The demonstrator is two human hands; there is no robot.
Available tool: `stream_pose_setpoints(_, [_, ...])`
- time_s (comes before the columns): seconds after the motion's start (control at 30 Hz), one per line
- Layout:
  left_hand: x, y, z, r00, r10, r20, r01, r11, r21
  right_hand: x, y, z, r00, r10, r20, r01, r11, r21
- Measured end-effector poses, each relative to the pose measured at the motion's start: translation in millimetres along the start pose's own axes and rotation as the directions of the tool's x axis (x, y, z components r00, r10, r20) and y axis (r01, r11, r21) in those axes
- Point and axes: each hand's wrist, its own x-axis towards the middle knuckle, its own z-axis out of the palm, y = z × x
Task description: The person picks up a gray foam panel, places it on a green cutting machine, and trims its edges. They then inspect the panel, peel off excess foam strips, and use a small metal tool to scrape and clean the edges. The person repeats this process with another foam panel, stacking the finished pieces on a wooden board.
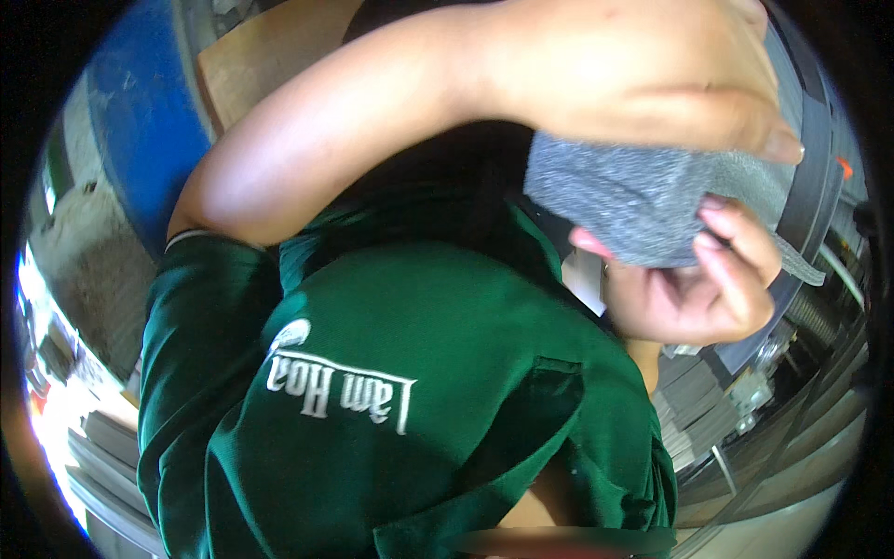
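A grey, fuzzy cloth (pixel 610 196) is held up at the upper right, bunched and folded, with a loose edge sticking out on its right. My left hand (pixel 670 74) lies over its top after the bare forearm crosses from the left; the thumb presses along the cloth's upper edge, and the other fingers are mostly hidden. Below, my right hand (pixel 703 293) grips the same cloth with bent fingers, their tips against the fabric. Part of the cloth is behind my left hand. The green shirt (pixel 391 307) on my torso fills the middle.
At the upper left stand a blue panel (pixel 154 112) and a brown board (pixel 270 61). Flat grey pieces (pixel 689 410) lie stacked at the lower right, beside small cluttered items. More grey stacked layers (pixel 112 466) show at the lower left.
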Motion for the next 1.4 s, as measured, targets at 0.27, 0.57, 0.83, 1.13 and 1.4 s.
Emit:
stream_pose_setpoints(0.27, [-56.2, 15.8, -53.8, 0.992, -0.127, -0.02, 0.125, 0.989, -0.085, 3.5, -7.2, -8.8, 0.989, 0.128, 0.076, -0.109, 0.97, -0.219])
stream_pose_setpoints(0.57, [-84.2, 56.2, -49.4, 0.89, -0.35, 0.292, 0.341, 0.937, 0.083, 14.5, -8.7, 3.9, 0.987, 0.027, 0.157, 0.051, 0.881, -0.471])
stream_pose_setpoints(0.83, [-53.7, -3.5, -60.3, 0.791, -0.589, -0.168, 0.582, 0.808, -0.091, 38.9, 31.6, -38.5, 0.986, 0.099, -0.133, -0.132, 0.955, -0.265])
stream_pose_setpoints(1.13, [-62.5, -35.6, -32.0, 0.424, -0.899, -0.11, 0.821, 0.433, -0.374, 68.3, 132.4, -115.5, 0.918, 0.387, 0.09, -0.18, 0.606, -0.775])
stream_pose_setpoints(1.4, [-27.1, -25.4, -24.4, 0.497, -0.763, -0.413, 0.403, 0.625, -0.669, 107.5, 71.6, -105.1, 0.879, 0.475, -0.029, -0.435, 0.777, -0.456])
